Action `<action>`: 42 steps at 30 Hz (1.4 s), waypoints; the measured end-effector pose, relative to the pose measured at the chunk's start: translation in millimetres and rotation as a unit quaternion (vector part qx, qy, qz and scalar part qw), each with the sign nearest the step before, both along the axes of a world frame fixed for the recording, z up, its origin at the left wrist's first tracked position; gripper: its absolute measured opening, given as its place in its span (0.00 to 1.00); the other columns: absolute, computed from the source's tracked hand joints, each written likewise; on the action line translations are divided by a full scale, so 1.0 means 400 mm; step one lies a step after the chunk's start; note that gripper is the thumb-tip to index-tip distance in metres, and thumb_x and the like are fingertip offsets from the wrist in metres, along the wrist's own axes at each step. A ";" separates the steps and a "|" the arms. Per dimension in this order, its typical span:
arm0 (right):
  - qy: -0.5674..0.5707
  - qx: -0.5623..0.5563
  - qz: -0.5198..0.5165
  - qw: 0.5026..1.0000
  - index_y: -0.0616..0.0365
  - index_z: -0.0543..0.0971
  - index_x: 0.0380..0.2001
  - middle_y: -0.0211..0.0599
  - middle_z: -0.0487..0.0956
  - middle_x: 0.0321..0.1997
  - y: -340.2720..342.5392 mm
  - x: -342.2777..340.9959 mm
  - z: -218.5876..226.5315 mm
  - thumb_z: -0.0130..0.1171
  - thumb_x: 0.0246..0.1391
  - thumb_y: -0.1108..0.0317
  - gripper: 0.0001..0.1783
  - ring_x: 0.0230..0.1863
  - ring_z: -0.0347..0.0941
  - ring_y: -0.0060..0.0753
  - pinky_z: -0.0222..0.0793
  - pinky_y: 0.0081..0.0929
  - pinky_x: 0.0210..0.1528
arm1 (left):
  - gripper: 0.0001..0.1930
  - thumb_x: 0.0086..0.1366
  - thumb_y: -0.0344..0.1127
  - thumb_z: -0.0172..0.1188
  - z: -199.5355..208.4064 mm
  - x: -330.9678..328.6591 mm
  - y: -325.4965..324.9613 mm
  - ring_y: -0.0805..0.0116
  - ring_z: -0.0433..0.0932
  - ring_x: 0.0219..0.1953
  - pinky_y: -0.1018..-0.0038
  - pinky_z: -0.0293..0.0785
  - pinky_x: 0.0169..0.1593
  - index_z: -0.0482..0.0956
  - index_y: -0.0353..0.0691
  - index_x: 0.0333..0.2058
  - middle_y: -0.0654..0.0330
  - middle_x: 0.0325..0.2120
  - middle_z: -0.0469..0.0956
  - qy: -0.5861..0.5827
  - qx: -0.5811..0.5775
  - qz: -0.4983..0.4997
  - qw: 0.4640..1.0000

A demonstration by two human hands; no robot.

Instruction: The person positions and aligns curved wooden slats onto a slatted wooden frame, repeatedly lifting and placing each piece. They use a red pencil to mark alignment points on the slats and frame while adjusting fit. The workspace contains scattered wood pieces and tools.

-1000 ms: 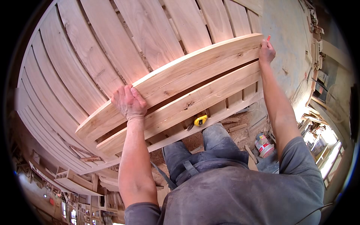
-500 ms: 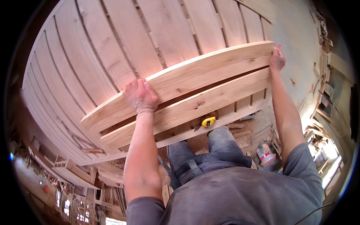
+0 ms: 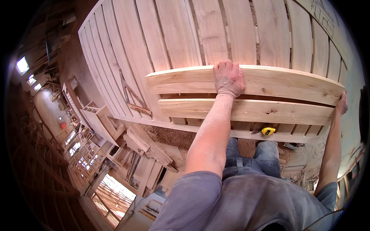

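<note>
A thick pale wooden board [image 3: 293, 85] lies across a large slatted wooden panel [image 3: 210, 34], its far edge slightly curved. My left hand [image 3: 230, 79] is closed over that far edge, left of the middle. At the right end, my right hand [image 3: 341, 104] grips the same board. A small red item [image 3: 345, 92], too small to make out, shows at its fingers. Parallel on the near side, past a dark gap, lies a second board [image 3: 246, 109]. Close to its near edge, a yellow tape measure [image 3: 268, 131] rests on the panel.
A wooden try square or triangle [image 3: 133, 101] lies on the panel left of the boards. Wood offcuts [image 3: 148, 146] and furniture frames [image 3: 100, 119] are stacked at the lower left. Sawdust [image 3: 165, 134] covers the floor by the panel's near edge.
My view has turned left, so the boards, panel and tape measure appear farther right and more level. Both hands still hold the far board.
</note>
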State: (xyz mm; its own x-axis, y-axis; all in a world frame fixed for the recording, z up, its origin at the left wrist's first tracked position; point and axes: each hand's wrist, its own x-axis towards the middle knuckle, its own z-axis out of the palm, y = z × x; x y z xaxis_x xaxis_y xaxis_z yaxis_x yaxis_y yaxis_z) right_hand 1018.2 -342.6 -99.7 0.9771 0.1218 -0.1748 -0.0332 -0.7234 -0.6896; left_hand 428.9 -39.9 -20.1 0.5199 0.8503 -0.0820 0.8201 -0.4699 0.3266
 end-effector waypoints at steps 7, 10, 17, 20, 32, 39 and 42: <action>0.185 -0.141 0.029 0.972 0.63 0.84 0.54 0.34 0.85 0.53 0.064 0.052 0.086 0.72 0.56 0.47 0.33 0.51 0.78 0.22 0.71 0.22 0.53 | 0.15 0.65 0.42 0.59 -0.006 -0.014 -0.005 0.53 0.68 0.54 0.51 0.58 0.64 0.77 0.41 0.46 0.54 0.45 0.71 0.008 -0.034 0.003 0.999; 0.192 -0.027 -0.043 0.980 0.63 0.86 0.51 0.37 0.85 0.53 0.002 0.135 0.048 0.71 0.53 0.41 0.36 0.50 0.78 0.27 0.71 0.27 0.55 | 0.21 0.62 0.39 0.61 -0.009 -0.003 -0.008 0.49 0.67 0.57 0.49 0.56 0.66 0.76 0.41 0.53 0.52 0.49 0.71 -0.063 0.021 0.009 0.998; 0.085 -0.296 0.154 0.939 0.63 0.87 0.48 0.51 0.85 0.51 0.118 0.173 0.110 0.66 0.51 0.32 0.41 0.54 0.79 0.43 0.68 0.39 0.60 | 0.29 0.58 0.40 0.65 -0.021 -0.033 -0.030 0.43 0.60 0.65 0.44 0.47 0.72 0.71 0.41 0.58 0.47 0.61 0.64 -0.138 0.091 -0.033 0.986; 0.018 -0.402 0.229 0.886 0.62 0.88 0.45 0.50 0.86 0.45 0.238 0.189 0.105 0.62 0.55 0.33 0.38 0.49 0.80 0.41 0.70 0.40 0.54 | 0.31 0.58 0.41 0.65 -0.022 -0.041 -0.042 0.43 0.58 0.68 0.44 0.46 0.73 0.69 0.41 0.60 0.48 0.65 0.63 -0.124 0.121 -0.027 0.984; -0.331 -0.105 0.494 0.797 0.58 0.80 0.59 0.43 0.81 0.59 0.348 -0.246 0.190 0.61 0.57 0.71 0.25 0.58 0.76 0.47 0.70 0.42 0.63 | 0.34 0.57 0.35 0.64 -0.026 -0.040 -0.024 0.41 0.56 0.73 0.44 0.51 0.74 0.67 0.37 0.62 0.47 0.68 0.62 -0.092 0.059 -0.007 0.994; -0.194 -0.067 0.698 0.686 0.61 0.72 0.63 0.48 0.75 0.58 0.512 -0.550 0.264 0.64 0.43 0.83 0.38 0.63 0.71 0.53 0.69 0.44 0.65 | 0.34 0.54 0.30 0.63 -0.016 -0.011 -0.012 0.42 0.57 0.73 0.45 0.51 0.74 0.67 0.37 0.62 0.47 0.68 0.62 -0.111 0.078 -0.020 0.991; -0.014 -0.129 0.694 0.708 0.62 0.73 0.62 0.47 0.77 0.49 0.595 -0.537 0.305 0.61 0.43 0.86 0.37 0.52 0.75 0.49 0.72 0.37 0.59 | 0.33 0.53 0.29 0.63 -0.017 -0.026 -0.025 0.42 0.57 0.72 0.45 0.52 0.74 0.68 0.38 0.61 0.47 0.67 0.62 -0.100 0.094 -0.011 0.990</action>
